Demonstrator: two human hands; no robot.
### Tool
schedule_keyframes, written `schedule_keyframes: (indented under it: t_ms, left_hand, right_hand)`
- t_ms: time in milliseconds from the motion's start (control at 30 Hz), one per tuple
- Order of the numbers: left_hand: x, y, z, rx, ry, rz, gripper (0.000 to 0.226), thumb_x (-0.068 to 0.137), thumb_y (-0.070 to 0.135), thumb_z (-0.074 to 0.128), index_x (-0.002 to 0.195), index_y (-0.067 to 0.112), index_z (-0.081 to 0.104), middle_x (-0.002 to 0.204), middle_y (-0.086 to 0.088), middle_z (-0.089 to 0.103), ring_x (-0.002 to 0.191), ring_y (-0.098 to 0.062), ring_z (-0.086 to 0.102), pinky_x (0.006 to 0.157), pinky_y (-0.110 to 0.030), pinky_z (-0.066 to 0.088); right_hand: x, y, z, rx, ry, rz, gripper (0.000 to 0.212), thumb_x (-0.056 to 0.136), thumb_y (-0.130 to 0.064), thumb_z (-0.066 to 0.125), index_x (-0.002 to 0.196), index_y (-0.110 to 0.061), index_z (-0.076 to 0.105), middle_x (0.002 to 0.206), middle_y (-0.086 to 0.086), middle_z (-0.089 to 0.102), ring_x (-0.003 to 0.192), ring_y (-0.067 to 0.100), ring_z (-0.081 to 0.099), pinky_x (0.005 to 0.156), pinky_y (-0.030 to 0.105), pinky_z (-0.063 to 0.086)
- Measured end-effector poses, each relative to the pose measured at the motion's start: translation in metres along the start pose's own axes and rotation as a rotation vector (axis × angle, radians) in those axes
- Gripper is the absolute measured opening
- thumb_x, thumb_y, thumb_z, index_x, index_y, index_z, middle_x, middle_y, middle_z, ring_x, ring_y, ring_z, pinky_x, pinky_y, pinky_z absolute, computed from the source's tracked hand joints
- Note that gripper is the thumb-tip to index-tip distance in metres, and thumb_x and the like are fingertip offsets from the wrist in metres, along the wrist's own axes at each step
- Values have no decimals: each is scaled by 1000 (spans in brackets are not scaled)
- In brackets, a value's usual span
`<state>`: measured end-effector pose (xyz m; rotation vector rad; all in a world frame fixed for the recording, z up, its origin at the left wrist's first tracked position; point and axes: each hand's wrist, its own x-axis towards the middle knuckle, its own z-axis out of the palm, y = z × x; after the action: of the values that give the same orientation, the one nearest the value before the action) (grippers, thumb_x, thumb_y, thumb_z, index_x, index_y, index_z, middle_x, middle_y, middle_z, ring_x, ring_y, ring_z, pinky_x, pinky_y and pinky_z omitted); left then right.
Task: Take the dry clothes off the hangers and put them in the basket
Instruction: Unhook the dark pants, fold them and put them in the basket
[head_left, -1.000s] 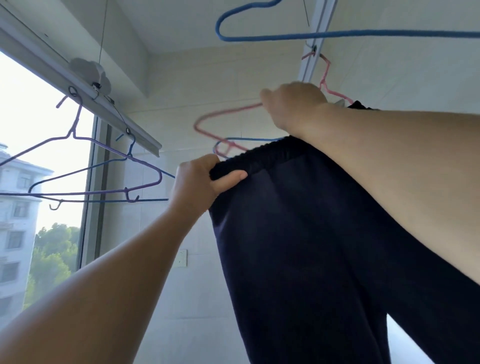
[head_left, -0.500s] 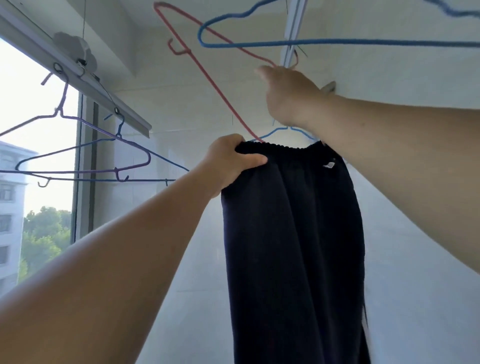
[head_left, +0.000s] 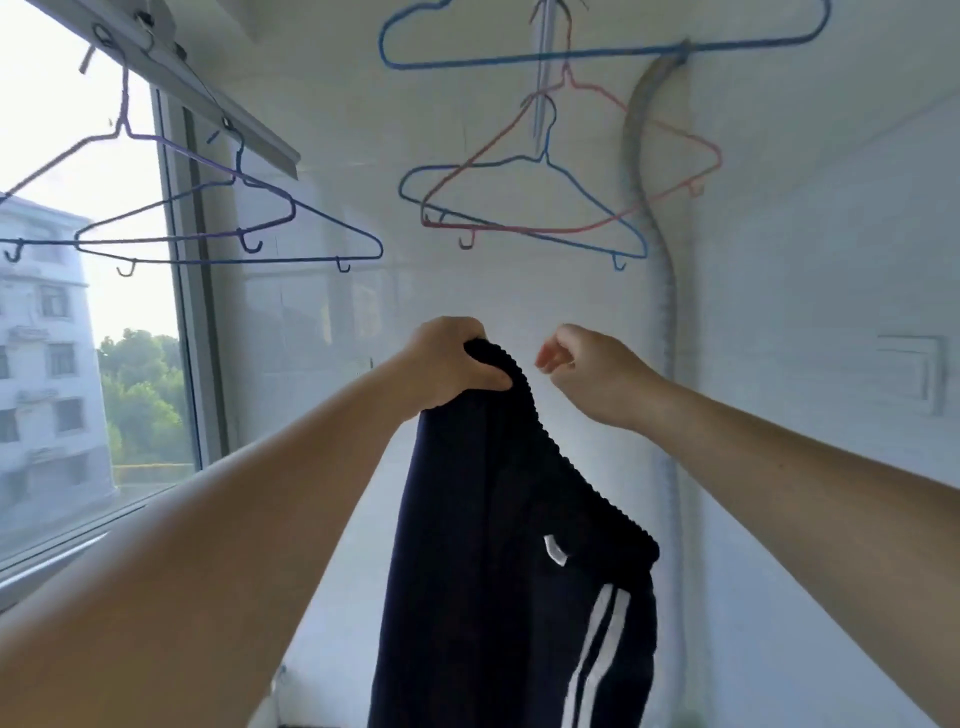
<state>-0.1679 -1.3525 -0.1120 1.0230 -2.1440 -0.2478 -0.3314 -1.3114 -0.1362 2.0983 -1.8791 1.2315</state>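
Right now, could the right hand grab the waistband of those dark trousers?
Probably yes. The right hand hangs loosely curled and holds nothing, just beside the waistband, with only air between them. The left hand grips the trousers at the top.

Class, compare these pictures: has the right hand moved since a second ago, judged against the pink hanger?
Yes. The right hand has let go of the pink hanger and come down well below it, now beside the dark trousers held by the left hand.

Daylight from window (overexposed); soft, edges warped.
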Motion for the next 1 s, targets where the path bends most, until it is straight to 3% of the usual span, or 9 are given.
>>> schedule_keyframes:
  t_ms: [100,167,300,467,633,733,833,900,1000]
  left_hand:
    - [-32,1,4,-31,15,-74,34,72,22,77,64,17,45,69,-1,44,67,-17,43,55,-26,35]
    - [-58,4,6,-41,35,-123,31,72,22,77,67,15,47,70,-1,46,65,-16,44,55,-25,36]
    - [-116,13,13,-26,104,-232,28,72,23,77,71,15,50,70,1,48,62,-13,45,53,-23,39]
    - [-195,24,25,-28,192,-393,29,71,25,79,74,13,53,84,-6,53,73,-20,50,57,-24,42]
    - [-279,41,20,42,192,-533,31,73,26,78,77,14,49,72,2,46,62,-11,45,45,-15,36]
    - [-326,52,15,93,102,-624,32,70,28,79,74,12,52,70,0,45,63,-15,44,50,-20,35]
    - [-364,60,11,63,-35,-687,28,69,28,79,73,11,57,73,-3,50,69,-19,48,62,-26,35]
    - [-387,70,10,58,-124,-736,23,72,25,77,76,13,58,73,-2,53,66,-15,49,60,-20,34]
    - [-414,74,5,147,-220,-793,27,71,35,77,78,14,63,72,-3,60,65,-17,53,59,-25,37]
  right_hand:
    - [-48,18,20,236,-195,65,13,90,-21,46,95,-19,58,104,1,62,99,22,58,84,33,49]
    - [-85,24,30,332,-315,68,25,88,-39,51,95,-18,61,101,1,66,98,22,61,88,36,50]
    - [-155,30,40,344,-549,-12,26,80,-52,61,81,-27,67,76,-15,59,73,5,57,71,18,43]
    - [-213,48,55,93,-599,-128,28,77,-46,66,94,-26,71,133,-10,39,122,11,43,99,27,37]
    - [-241,45,39,90,-528,-121,32,85,-37,62,103,-12,67,148,0,30,133,18,35,99,28,30]
    - [-253,40,25,123,-528,-145,27,88,-32,59,89,-7,69,130,7,49,122,21,45,90,28,34]
    - [-261,33,12,233,-589,-117,28,86,-33,62,79,-6,67,82,5,58,82,22,54,68,29,38]
    - [-268,27,3,277,-641,-96,28,84,-35,65,85,-8,71,79,4,62,75,17,55,66,27,39]
    - [-280,16,-7,240,-710,-131,28,83,-37,67,72,-11,67,63,-2,55,61,12,49,58,22,36]
